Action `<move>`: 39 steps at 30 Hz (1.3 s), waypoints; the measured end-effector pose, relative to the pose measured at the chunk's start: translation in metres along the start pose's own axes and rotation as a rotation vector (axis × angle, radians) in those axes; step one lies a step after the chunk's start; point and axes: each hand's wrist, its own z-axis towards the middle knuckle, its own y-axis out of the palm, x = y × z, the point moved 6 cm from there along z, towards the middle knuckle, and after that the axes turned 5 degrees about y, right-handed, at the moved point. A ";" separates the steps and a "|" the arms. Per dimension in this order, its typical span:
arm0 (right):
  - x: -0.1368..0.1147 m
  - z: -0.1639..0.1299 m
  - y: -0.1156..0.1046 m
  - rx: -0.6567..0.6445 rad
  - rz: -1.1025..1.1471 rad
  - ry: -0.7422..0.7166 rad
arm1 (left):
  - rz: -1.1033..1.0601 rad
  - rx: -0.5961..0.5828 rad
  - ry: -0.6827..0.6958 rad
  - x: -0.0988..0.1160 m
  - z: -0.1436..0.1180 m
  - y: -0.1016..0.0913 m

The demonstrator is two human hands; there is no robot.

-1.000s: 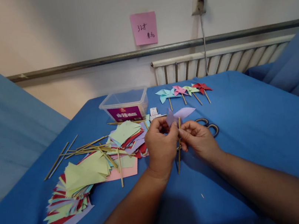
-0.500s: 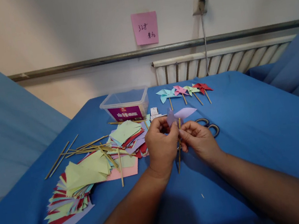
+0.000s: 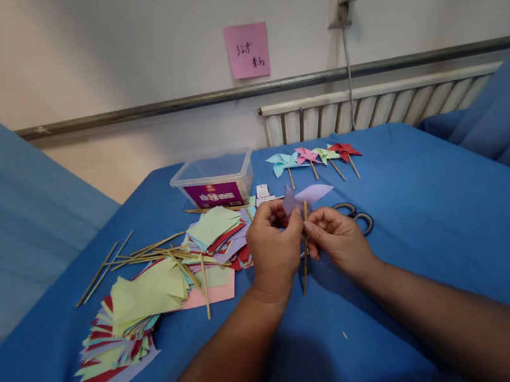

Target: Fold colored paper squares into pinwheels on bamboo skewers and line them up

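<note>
Barely anything is shifting: I'm still pinching the folded lilac paper pinwheel (image 3: 306, 195) with my left hand (image 3: 274, 253) while my right hand (image 3: 341, 239) keeps gripping its thin wooden stick (image 3: 306, 253) above the blue cloth (image 3: 432, 222).

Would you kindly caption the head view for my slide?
Both hands pinch a purple paper pinwheel onto a wooden stick.

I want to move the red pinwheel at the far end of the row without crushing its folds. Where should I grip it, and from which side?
Grip the red pinwheel by its bare wooden stick, coming from the near side. The stick lies flat on the blue cloth and points toward the person, clear of the paper blades. The green pinwheel lies close on its left, so a right-hand approach looks safer.
</note>
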 end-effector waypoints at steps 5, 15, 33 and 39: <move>-0.002 0.000 0.001 0.014 -0.017 0.006 | 0.019 -0.002 -0.006 0.000 0.000 0.000; 0.002 0.005 0.004 0.001 0.020 0.004 | -0.021 0.011 -0.004 -0.002 0.003 0.000; -0.004 0.009 0.000 0.008 -0.057 -0.065 | -0.210 0.005 -0.125 -0.004 0.005 0.002; -0.005 0.010 0.001 -0.010 -0.087 -0.079 | -0.185 0.020 -0.081 -0.002 0.004 0.001</move>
